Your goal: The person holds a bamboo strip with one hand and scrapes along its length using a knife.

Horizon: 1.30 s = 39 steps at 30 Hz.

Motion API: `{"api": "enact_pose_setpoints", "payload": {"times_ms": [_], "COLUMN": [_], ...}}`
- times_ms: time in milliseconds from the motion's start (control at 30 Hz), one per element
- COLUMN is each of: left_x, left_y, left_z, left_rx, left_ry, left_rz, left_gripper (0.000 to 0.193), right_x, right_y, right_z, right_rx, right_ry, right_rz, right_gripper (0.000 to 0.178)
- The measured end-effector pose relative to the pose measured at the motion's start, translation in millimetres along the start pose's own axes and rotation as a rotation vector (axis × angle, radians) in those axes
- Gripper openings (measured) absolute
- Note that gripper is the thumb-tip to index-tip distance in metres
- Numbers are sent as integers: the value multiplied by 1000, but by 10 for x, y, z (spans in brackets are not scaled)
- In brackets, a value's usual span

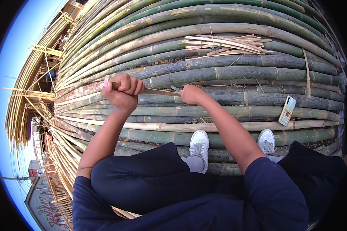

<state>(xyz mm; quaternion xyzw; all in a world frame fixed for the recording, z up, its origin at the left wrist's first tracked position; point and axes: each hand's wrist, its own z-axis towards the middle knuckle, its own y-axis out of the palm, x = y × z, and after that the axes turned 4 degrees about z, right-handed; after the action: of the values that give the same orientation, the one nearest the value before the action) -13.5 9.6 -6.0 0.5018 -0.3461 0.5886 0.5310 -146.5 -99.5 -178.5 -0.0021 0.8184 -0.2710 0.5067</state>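
At right, a pale phone (pixel 287 111) lying on large bamboo poles (pixel 258 111); upper left, blue sky (pixel 12 63) beside a long stack of thin yellow poles (pixel 20 117); lower left, a grey building (pixel 40 202) beside a slatted bamboo fence (pixel 60 192).

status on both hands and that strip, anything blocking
Left hand gripping tan strip; right hand closed at its other end. Strip above bamboo poles. Nothing visibly blocking; phone lies apart.

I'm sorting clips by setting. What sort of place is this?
Probably an outdoor bamboo yard: thick green bamboo poles lie side by side, a pile of split strips rests on them, and pale poles are stacked at far left.
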Motion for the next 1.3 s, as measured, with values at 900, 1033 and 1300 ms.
{"api": "enact_pose_setpoints", "payload": {"times_ms": [900, 1033, 1300], "left_x": [28, -14, 25], "left_y": [-38, 59, -33], "left_z": [-23, 63, -9], "left_rx": [17, 60, 71], "left_ry": [35, -16, 36], "left_rz": [15, -38, -22], "left_gripper": [53, 51, 48], "right_x": [43, 533, 338], "right_y": [197, 401, 366], "right_z": [-119, 95, 11], "right_rx": [80, 244, 44], "right_ry": [-97, -65, -34], "right_rz": [-37, -38, -122], "right_gripper": [40, 43, 30]}}
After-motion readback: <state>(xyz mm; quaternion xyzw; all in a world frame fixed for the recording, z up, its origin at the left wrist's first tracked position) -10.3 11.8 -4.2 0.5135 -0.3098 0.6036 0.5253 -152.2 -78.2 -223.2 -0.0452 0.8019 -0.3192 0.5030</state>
